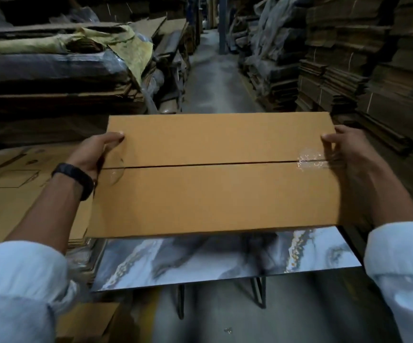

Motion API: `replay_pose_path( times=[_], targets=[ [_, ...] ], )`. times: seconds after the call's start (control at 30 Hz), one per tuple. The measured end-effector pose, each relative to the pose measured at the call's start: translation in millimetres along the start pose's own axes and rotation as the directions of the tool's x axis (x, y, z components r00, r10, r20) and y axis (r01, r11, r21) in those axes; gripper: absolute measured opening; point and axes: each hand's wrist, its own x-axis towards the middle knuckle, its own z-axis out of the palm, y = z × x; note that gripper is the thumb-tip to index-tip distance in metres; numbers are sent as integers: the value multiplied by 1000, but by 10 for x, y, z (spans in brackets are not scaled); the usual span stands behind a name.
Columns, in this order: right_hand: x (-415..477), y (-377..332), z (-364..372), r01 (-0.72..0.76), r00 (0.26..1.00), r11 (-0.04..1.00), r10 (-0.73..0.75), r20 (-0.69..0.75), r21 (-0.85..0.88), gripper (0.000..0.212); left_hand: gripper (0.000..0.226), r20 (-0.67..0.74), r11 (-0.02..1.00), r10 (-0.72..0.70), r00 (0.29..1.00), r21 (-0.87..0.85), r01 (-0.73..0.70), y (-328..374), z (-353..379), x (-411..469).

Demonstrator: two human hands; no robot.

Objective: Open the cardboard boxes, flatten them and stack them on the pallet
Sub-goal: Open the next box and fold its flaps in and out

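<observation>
Both hands are gripping the cardboard box (215, 177) by its ends, the left hand (96, 154) curling over one edge, the right hand (341, 154) clamping the other beside a crumpled tape patch (310, 160). The box is hovering above a marble-patterned table (200, 263), its top flaps meeting along a seam.

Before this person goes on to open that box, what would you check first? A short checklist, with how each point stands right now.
1. Left hand grips one end of the brown cardboard box: ok.
2. Right hand grips the other end: ok.
3. Clear tape removed from the top seam: not ok, pieces show at both ends.
4. Marble-patterned table lies beneath the box for setting it down: ok.
5. Pallet in sight: cannot tell.
</observation>
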Motion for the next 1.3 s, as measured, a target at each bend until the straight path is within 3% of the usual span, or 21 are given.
replay_pose_path(
  times=[0.1,0.23,0.33,0.43,0.5,0.63,0.8,0.93,1.07,1.23,1.3],
  targets=[
    [123,78,84,32,999,983,-33,-6,-180,42,25,-6,992,-123,992,-33,123,-4,89,16],
    [139,305,192,18,1000,929,-13,15,-370,58,56,40,985,-169,985,36,168,-329,66,153],
    [169,425,300,15,999,870,-31,-23,-493,58,37,31,985,-154,988,79,151,-526,115,221],
    [205,445,398,14,997,847,-54,-61,-531,60,65,0,992,-60,998,108,60,-599,112,318],
    [215,464,413,66,994,806,-102,-28,-588,52,66,-19,982,-10,1000,190,14,-595,62,340],
    [189,558,482,150,985,706,-166,44,-692,30,40,-34,966,65,997,254,-54,-642,-23,250],
    [3,556,971,397,916,464,-261,306,-792,31,42,-94,953,127,987,287,-96,-742,-53,161],
    [-239,468,1562,538,842,405,-291,454,-739,32,45,-107,808,273,956,564,-168,-803,116,79],
    [-452,441,2053,614,789,427,-316,527,-664,30,40,-72,517,455,888,833,-197,-891,176,84],
    [-498,519,2199,641,768,429,-350,537,-637,28,17,-65,379,533,844,910,-169,-927,180,162],
    [-484,532,2162,645,764,434,-354,539,-629,28,18,-101,386,529,843,913,-133,-951,163,228]
  ],
)
